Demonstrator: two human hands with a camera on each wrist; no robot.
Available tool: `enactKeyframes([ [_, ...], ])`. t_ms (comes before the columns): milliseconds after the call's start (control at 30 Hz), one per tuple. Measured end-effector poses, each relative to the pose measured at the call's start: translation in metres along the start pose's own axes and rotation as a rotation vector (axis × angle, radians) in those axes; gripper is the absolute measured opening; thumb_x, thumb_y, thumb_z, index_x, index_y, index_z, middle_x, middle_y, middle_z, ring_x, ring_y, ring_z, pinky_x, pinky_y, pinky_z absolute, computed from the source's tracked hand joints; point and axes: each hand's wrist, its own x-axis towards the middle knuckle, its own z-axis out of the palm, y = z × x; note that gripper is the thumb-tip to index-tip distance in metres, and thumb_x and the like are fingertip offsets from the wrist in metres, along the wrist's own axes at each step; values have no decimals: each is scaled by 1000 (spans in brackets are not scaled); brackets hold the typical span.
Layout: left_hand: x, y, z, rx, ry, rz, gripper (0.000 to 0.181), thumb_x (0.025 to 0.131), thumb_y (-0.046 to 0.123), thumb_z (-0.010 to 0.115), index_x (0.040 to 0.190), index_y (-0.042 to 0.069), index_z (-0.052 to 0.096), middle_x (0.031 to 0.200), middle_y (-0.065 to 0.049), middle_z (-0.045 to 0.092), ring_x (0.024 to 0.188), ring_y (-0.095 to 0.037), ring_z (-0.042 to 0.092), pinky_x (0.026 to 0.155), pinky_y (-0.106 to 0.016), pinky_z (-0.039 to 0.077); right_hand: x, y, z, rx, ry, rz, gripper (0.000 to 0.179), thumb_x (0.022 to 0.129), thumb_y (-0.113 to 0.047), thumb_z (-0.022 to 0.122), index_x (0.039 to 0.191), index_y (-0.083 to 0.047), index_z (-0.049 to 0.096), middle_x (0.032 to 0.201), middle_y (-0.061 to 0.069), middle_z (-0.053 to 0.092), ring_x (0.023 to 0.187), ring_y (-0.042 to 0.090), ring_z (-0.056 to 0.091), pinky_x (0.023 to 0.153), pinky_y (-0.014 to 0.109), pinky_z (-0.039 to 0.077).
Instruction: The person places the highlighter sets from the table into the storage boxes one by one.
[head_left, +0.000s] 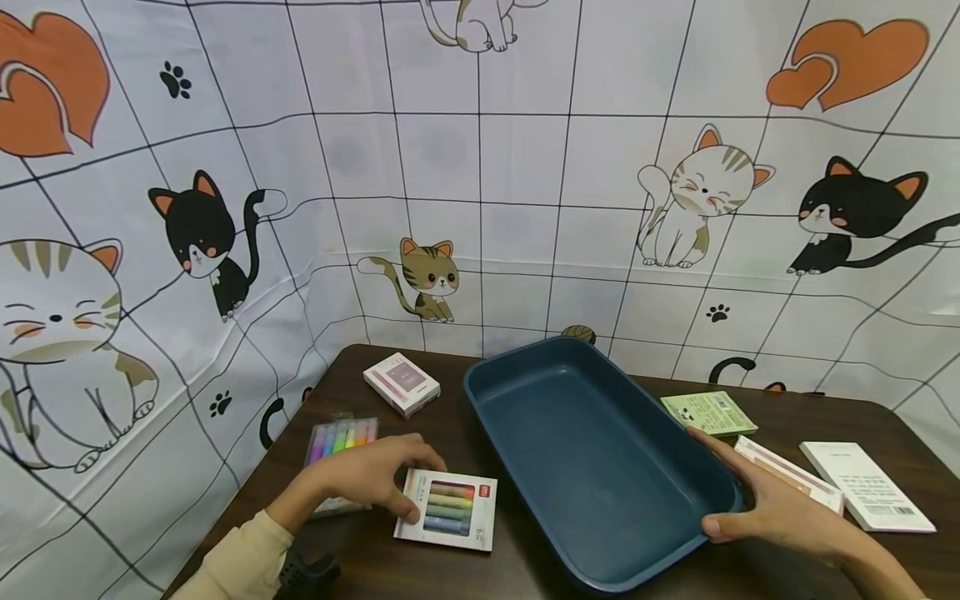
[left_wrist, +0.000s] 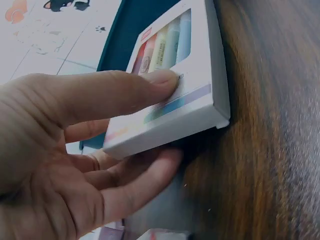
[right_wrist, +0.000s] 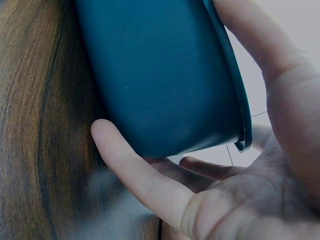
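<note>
My left hand (head_left: 367,477) pinches a flat white box of coloured markers (head_left: 480,517), thumb on its front face and fingers behind. Through the box's window show markers in red, orange, yellow, green and blue, closer up in the left wrist view. To its right, a deep blue plastic tray (head_left: 577,454) lies at a slant on the dark table, with nothing inside it. My right hand (head_left: 780,508) holds the tray's near right corner. The thumb is at the rim, and the other fingers (right_wrist: 145,185) spread along the outer wall, low by the table top.
Behind my left hand lies a clear pack of coloured pens (head_left: 341,437), with a small white and mauve box (head_left: 402,383) farther back. Right of the tray are a green packet (head_left: 708,412), a narrow white box (head_left: 795,475) and a larger white box (head_left: 866,487). A cat-print sheet (head_left: 525,183) hangs behind.
</note>
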Motion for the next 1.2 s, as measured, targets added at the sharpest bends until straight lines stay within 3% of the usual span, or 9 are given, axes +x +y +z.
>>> enactKeyframes([
  [67,1,0,0,-34,9,-18,52,81,21,89,127,28,66,114,9,57,101,-16,55,89,-37,50,0,1,0,-11,6,-10,94,89,-22,76,165,-27,20,162,10,30,135,-1,32,95,60,39],
  [133,1,0,-1,-73,10,-29,48,82,20,87,125,30,67,115,9,59,103,-17,56,90,-37,50,0,1,0,-11,11,-13,94,89,-23,76,164,-28,20,161,10,30,133,-5,31,95,60,39],
  [233,2,-1,-1,-164,-11,-33,45,84,14,85,123,27,67,116,7,63,101,-19,60,86,-37,52,1,0,-1,-23,15,-8,95,89,-23,76,164,-31,20,161,10,31,136,6,35,95,59,40],
  [400,2,-3,-1,-330,-77,-14,42,87,5,80,124,16,64,114,-1,69,94,-22,67,77,-32,56,2,-3,0,5,1,9,95,88,-23,76,164,-31,20,161,14,30,137,40,36,94,64,39],
  [567,2,-4,-1,-459,-140,29,43,88,1,76,127,8,60,116,-9,71,95,-26,68,76,-32,57,2,-2,0,33,-8,22,95,88,-22,76,164,-27,20,161,16,29,136,45,35,94,69,37],
  [833,-3,-3,-4,-590,-255,116,45,89,0,73,130,2,55,124,-17,68,103,-29,67,87,-39,57,1,1,1,77,-36,37,94,89,-22,75,165,-27,18,162,20,25,138,49,30,93,71,36],
  [933,-4,1,-6,-668,-296,164,45,90,0,71,131,-1,53,127,-21,65,106,-31,66,90,-44,56,1,1,1,71,-34,36,95,89,-22,75,165,-26,18,162,18,26,139,43,32,94,71,36],
  [1033,-4,6,-6,-726,-313,205,45,91,1,70,132,-2,51,129,-23,63,107,-33,65,91,-48,55,1,1,0,50,-18,30,95,89,-22,76,165,-26,19,162,14,28,138,24,35,94,69,36],
  [1200,1,17,-7,-708,-286,233,44,92,5,70,131,-1,51,127,-22,63,105,-32,66,89,-48,56,1,3,0,56,-15,27,95,89,-21,76,165,-28,19,162,11,28,134,3,34,95,64,38],
])
